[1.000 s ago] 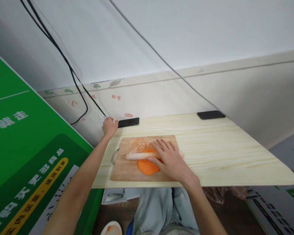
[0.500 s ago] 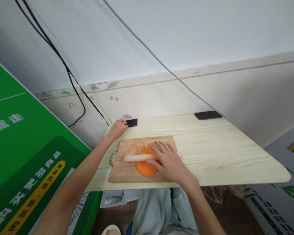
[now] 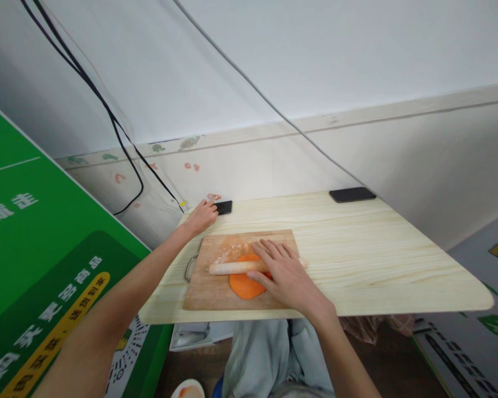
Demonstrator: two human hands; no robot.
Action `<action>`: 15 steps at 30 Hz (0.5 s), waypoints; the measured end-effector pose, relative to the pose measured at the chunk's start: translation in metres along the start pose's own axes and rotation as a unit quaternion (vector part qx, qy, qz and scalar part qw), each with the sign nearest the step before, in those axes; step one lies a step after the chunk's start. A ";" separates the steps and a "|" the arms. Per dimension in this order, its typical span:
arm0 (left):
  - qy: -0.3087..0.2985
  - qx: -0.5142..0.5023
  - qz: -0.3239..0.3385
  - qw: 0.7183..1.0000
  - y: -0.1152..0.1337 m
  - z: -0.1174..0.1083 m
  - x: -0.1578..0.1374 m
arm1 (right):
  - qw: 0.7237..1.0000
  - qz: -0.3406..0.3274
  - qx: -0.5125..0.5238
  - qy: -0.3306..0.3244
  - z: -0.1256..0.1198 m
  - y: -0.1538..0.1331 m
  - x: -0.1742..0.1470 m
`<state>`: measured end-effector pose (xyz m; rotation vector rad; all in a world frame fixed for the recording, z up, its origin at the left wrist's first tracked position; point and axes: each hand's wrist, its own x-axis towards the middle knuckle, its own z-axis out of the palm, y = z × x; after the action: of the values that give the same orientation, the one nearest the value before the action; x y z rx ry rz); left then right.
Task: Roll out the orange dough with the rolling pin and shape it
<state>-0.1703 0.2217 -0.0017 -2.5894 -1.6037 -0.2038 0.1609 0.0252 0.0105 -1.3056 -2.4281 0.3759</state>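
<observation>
My right hand (image 3: pixel 286 275) lies with its fingers spread over a wooden rolling pin (image 3: pixel 228 268), palm down. Under the pin is a flat, round orange sheet of dough (image 3: pixel 244 286) on a wooden cutting board (image 3: pixel 203 296). Pale flour dusts the board behind the pin. The pin's right part is mostly covered by this hand. At the table's back left corner, my left hand (image 3: pixel 203 215) has its fingers curled over the left end of a black phone (image 3: pixel 224 208). The fingertips are partly hidden.
A second dark phone (image 3: pixel 352 194) lies at the back of the wooden table (image 3: pixel 373 260). Black cables (image 3: pixel 108 108) hang at left, and a grey cable (image 3: pixel 249 83) crosses the wall. A green panel (image 3: pixel 45 249) stands at left. A white bowl (image 3: pixel 188 388) sits below.
The left forearm has shifted slightly, and the view has moved a little. Both hands, the rolling pin and the dough stay in nearly the same places.
</observation>
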 end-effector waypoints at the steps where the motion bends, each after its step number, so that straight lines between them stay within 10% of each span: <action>1: 0.002 -0.010 -0.012 1.000 0.000 0.000 -0.001 | 1.000 0.001 0.001 -0.001 0.000 0.000 0.000; 7: 0.054 -0.071 -0.177 0.980 -0.013 0.002 -0.005 | 1.000 -0.011 0.024 0.015 -0.001 0.004 -0.001; 15: 0.099 -0.190 -0.448 0.868 -0.050 0.000 -0.003 | 0.999 -0.007 0.034 0.003 -0.005 0.005 -0.004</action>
<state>-0.2164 0.2414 -0.0016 -1.6863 -2.7486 -0.8779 0.1685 0.0250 0.0125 -1.2604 -2.3972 0.4459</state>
